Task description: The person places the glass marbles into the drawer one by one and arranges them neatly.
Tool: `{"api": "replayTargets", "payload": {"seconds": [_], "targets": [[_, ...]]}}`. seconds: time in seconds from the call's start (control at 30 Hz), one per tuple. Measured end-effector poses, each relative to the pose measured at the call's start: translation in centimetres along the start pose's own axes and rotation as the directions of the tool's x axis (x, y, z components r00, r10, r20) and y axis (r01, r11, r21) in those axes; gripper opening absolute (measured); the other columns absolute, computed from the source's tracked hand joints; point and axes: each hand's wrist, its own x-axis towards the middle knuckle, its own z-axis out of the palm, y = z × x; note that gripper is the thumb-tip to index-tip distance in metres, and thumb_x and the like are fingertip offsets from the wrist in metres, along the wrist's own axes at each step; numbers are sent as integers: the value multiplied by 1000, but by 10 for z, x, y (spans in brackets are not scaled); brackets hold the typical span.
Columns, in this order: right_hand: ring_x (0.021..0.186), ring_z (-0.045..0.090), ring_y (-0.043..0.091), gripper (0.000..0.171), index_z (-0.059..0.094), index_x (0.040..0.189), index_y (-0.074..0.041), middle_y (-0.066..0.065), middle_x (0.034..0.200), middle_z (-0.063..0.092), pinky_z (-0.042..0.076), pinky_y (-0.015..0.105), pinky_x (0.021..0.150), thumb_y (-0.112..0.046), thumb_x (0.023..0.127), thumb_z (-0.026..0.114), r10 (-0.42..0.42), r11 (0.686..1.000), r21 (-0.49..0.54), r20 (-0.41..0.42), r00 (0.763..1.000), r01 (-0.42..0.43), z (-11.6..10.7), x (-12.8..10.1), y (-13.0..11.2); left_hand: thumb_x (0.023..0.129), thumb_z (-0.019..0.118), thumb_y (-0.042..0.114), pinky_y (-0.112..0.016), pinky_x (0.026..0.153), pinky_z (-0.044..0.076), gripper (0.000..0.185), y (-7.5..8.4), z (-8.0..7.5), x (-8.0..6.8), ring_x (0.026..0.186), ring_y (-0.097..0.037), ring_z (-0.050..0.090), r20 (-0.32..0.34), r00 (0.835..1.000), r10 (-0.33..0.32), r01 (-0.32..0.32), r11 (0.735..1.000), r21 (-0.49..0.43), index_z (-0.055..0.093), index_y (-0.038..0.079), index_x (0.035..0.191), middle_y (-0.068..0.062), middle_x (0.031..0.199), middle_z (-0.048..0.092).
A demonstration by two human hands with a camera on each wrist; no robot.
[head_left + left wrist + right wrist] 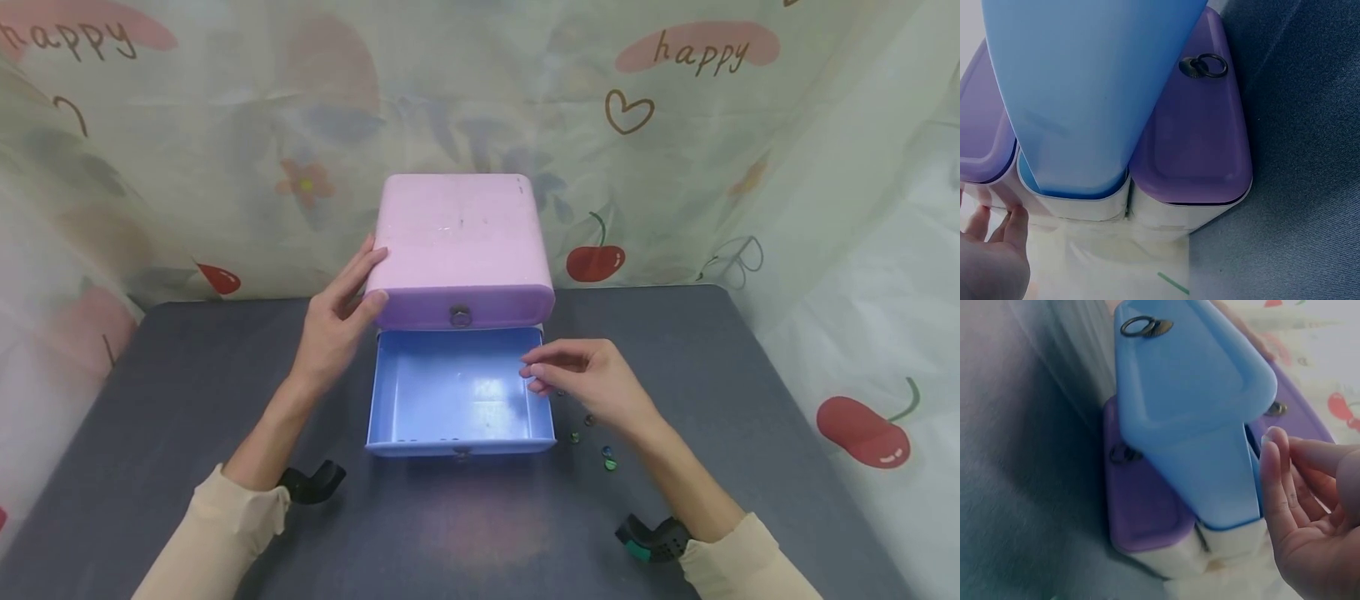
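A pink drawer cabinet (459, 233) stands at the back of the dark table. Its blue drawer (459, 443) is pulled out toward me, and nothing shows inside it. My left hand (375, 275) rests on the cabinet's left top corner, fingers laid on the lid and thumb against the front. My right hand (531, 377) hovers at the drawer's right rim with loosely bent fingers; nothing shows between them. Several small glass marbles (606, 454) lie on the table to the right of the drawer. In the wrist views the blue drawer (1085, 94) (1191, 394) juts out between purple drawer fronts (1191, 137).
The dark grey table (750, 375) is fenced on three sides by a printed curtain (675, 125). Each drawer front carries a ring pull (1144, 326). Black wrist mounts (311, 482) sit on both forearms.
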Motion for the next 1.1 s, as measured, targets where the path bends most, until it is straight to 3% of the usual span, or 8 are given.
{"api": "replayTargets", "payload": {"seconds": [0.3, 0.53, 0.8, 1.1], "targets": [[85, 72, 30, 24, 71, 110, 4, 17, 101, 74, 59, 39, 79, -11, 92, 72, -7, 998, -55, -47, 999, 4, -18, -14, 12, 97, 60, -1, -30, 108, 41, 50, 1, 0, 0, 144, -14, 36, -2, 1000, -2, 2, 1000, -1, 55, 14, 144, 2, 158, 36], [83, 72, 22, 22, 72, 109, 2, 16, 99, 74, 59, 39, 78, -12, 92, 73, -28, 995, -93, -53, 998, 23, -30, -26, 24, 97, 60, 0, -33, 109, 41, 50, 1, 0, 1, 144, -14, 35, 8, 1000, -1, 1, 1000, 15, 54, 14, 144, 2, 159, 35], [86, 71, 32, 21, 74, 109, -4, 16, 100, 74, 58, 42, 80, -16, 91, 73, 12, 994, -112, -74, 997, -20, -43, -44, 42, 98, 59, 0, -40, 113, 35, 49, 3, 0, 1, 144, -14, 34, 32, 999, -11, 10, 999, 30, 54, 13, 145, 3, 159, 35], [84, 71, 34, 28, 68, 112, 9, 26, 100, 71, 59, 34, 76, -10, 91, 72, 17, 994, -103, -78, 997, -25, -55, -62, 63, 99, 58, 1, -31, 113, 35, 49, 7, -3, 2, 146, -12, 29, 50, 999, -16, 14, 999, 41, 52, 13, 146, 0, 160, 32]]}}
